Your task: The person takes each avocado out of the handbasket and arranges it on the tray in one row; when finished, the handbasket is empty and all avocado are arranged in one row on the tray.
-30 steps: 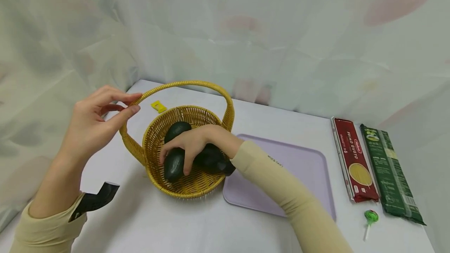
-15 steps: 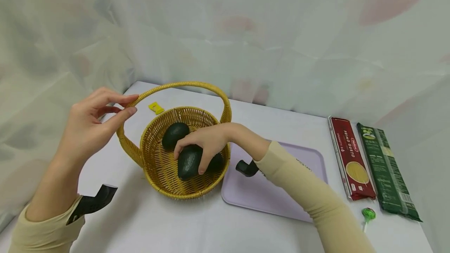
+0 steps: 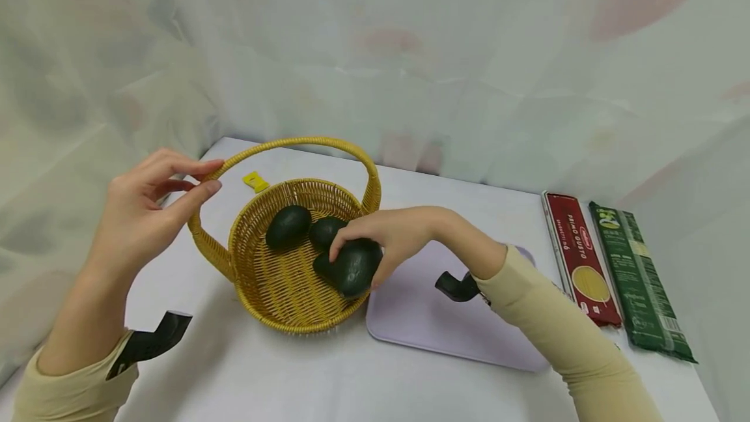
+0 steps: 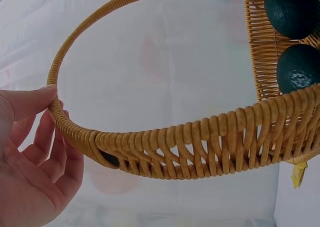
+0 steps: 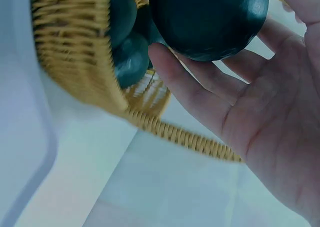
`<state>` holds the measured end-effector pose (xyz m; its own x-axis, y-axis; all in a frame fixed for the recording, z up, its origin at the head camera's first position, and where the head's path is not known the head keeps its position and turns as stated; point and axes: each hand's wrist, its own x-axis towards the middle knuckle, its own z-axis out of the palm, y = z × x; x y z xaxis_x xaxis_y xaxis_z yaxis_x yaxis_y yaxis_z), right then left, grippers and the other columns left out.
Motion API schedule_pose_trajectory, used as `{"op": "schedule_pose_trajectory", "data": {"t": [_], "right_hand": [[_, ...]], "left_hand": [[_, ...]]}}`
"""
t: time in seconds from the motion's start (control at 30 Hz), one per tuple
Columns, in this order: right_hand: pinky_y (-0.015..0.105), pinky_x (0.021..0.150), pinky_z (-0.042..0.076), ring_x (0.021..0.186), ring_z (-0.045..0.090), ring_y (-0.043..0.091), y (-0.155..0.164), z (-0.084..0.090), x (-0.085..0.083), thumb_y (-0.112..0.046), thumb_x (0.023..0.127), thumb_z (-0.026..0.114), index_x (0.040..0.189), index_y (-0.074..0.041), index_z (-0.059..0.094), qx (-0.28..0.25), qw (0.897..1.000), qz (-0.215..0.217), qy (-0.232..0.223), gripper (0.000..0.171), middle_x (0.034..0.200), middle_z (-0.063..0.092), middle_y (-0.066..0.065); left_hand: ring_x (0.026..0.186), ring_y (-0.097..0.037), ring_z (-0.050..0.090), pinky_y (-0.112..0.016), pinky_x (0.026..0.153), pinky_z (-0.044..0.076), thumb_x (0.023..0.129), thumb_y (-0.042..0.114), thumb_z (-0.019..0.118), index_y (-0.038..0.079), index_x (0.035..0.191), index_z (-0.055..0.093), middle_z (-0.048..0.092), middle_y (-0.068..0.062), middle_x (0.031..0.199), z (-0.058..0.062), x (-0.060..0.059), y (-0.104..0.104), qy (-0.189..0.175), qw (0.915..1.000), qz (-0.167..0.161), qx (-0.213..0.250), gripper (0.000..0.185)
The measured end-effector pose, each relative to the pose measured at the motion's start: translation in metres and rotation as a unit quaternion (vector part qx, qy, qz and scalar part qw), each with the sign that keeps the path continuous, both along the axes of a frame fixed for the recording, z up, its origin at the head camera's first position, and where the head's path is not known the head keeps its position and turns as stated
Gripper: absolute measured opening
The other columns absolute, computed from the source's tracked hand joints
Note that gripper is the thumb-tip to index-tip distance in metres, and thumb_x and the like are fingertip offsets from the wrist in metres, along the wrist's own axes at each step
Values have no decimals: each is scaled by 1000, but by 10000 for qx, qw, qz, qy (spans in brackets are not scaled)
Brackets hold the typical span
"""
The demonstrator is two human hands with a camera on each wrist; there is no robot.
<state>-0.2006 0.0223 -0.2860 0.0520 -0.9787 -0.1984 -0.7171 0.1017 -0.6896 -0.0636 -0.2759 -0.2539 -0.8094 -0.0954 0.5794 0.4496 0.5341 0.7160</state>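
A yellow wicker basket (image 3: 275, 318) stands on the white table with two dark green avocados (image 3: 288, 225) (image 3: 325, 230) lying inside. My right hand (image 3: 366, 239) grips a third avocado (image 3: 354, 267) from above, lifted over the basket's right rim next to the lilac tray (image 3: 428, 321). In the right wrist view the held avocado (image 5: 210, 17) sits against my fingers (image 5: 200, 92), with the basket (image 5: 75, 52) below. My left hand (image 3: 209, 176) pinches the basket's arched handle (image 3: 305, 142) at its left side; the thumb (image 4: 30, 99) lies on the handle (image 4: 150, 154).
A red pasta pack (image 3: 577, 259) and a green one (image 3: 635, 279) lie side by side at the right. A small yellow clip (image 3: 256, 181) lies behind the basket. Sheer curtain encloses the table at the back and left.
My right hand has lifted one avocado off the basket floor and carried it right, up to the rim by the tray. The left hand has kept its hold on the handle.
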Motion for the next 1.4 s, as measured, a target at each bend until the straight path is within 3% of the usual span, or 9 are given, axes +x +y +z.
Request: {"op": "schedule_pose_trajectory", "data": {"t": [0.37,0.53,0.93,1.4], "right_hand": [[29,102,42,119,48,8,50,-9,-6,-14,78,82,131,-13,54,143,9987,-474,-120,59,130,53,-6],[32,102,42,117,49,10,61,-24,-11,-11,77,83,129,-16,55,268,9974,-664,-32,59,127,54,-5],[33,104,40,118,48,13,66,-62,-19,-12,74,85,130,-11,56,357,9958,-823,180,63,127,54,0],[33,105,39,119,48,14,62,-79,-23,-16,74,85,132,-16,55,651,9930,-892,408,66,128,51,0]], "left_hand": [[90,-12,61,-14,78,50,78,-20,68,-11,101,70,69,-2,100,-3,-1,0,18,10000,12,71,25],[91,-12,60,-14,79,50,78,-18,69,-8,102,71,69,-2,100,-1,0,0,-9,9999,113,39,26],[89,-12,62,-14,77,51,78,-19,69,-11,101,70,69,-2,102,-2,0,1,-25,9999,109,61,24],[89,-12,62,-13,77,51,77,-20,69,-10,101,70,70,-1,102,-2,0,0,43,9999,111,-33,25]]}}
